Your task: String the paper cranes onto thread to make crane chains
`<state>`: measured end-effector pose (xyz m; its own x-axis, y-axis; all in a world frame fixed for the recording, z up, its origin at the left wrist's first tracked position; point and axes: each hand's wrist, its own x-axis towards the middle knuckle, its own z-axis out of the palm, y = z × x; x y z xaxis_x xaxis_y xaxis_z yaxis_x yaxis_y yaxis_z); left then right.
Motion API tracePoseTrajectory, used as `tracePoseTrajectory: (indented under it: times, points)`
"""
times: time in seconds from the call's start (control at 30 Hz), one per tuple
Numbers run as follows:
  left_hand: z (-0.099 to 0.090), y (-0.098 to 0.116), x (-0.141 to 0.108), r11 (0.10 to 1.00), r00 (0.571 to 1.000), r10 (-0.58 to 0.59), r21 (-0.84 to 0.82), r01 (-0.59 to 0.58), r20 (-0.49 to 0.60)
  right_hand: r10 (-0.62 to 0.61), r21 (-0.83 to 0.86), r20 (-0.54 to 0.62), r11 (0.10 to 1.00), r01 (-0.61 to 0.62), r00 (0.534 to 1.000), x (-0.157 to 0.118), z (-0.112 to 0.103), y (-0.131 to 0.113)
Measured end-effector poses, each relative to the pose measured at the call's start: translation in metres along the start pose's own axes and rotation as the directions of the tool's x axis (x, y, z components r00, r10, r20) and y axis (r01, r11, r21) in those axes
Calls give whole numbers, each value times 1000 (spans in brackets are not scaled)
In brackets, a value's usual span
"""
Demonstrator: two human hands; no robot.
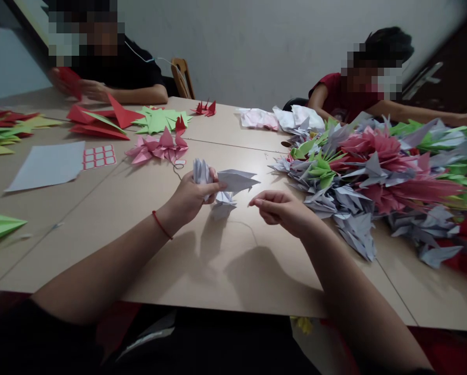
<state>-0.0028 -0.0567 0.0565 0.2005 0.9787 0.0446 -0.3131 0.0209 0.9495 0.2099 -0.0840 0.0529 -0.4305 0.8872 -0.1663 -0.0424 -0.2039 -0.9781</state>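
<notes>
My left hand (192, 194) is closed around white folded paper cranes (238, 180), whose pointed ends stick out to the right; more folded white layers (202, 172) rise above the fingers. Just below that hand, another white folded paper piece (224, 200) shows over the table. My right hand (276, 207) is a short way to the right, apart from the cranes, with thumb and forefinger pinched together. What is in the pinch, if anything, is too small to make out. A thin dark line like a thread (246, 225) curves over the table between the hands.
A large heap of grey, pink and green paper cranes (374, 161) covers the right side. Pink cranes (159, 146), green folded papers (163, 120), a white sheet (46, 165) and a red-bordered label sheet (99, 156) lie left. Two people sit across the table.
</notes>
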Motion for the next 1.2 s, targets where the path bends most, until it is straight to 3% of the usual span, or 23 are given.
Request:
tracePoseTrajectory:
  times: [0.17,0.27,0.33,0.4,0.47,0.5,0.57,0.6,0.67,0.73,0.8,0.87,1.0,1.2]
  points:
    - [-1,2,0,993,997,-76,-90,75,-5,-104,-25,-92,994,102,990,-1,0,-4]
    - [-4,3,2,976,993,-117,-183,114,-5,-149,-307,-229,949,74,962,0,-10,-2]
    - [-6,3,3,966,991,-135,-222,131,1,-283,-606,-374,795,-1,883,0,-23,0]
    - [-8,2,5,957,989,-147,-251,146,13,-491,-797,-454,596,-93,744,-1,-37,1]
    - [-8,0,6,946,985,-167,-277,169,29,-673,-885,-414,454,-100,614,-1,-44,2]
    - [-7,0,5,941,984,-176,-286,180,39,-724,-912,-349,409,-37,596,-1,-43,2]
    - [-5,-1,4,938,983,-178,-292,186,53,-748,-919,-166,354,176,642,1,-30,5]
    - [-2,-1,2,939,984,-168,-295,177,55,-715,-874,-74,383,300,695,3,-20,8]
    - [3,-2,-2,948,990,-133,-286,139,42,-660,-802,-3,451,392,752,9,7,16]
    - [9,-3,-8,964,996,-81,-250,86,28,-627,-761,-38,523,384,778,16,30,24]
    - [13,-4,-13,983,999,-27,-183,32,33,-619,-670,-116,626,398,777,21,45,31]
    - [15,-5,-16,995,999,30,-97,-27,35,-595,-532,-188,730,428,781,23,48,33]
    - [15,-7,-19,989,989,145,15,-145,-20,-392,-223,-232,912,343,890,16,37,26]
    - [20,-11,-25,982,979,187,33,-185,-84,-233,115,-136,962,249,963,14,38,20]
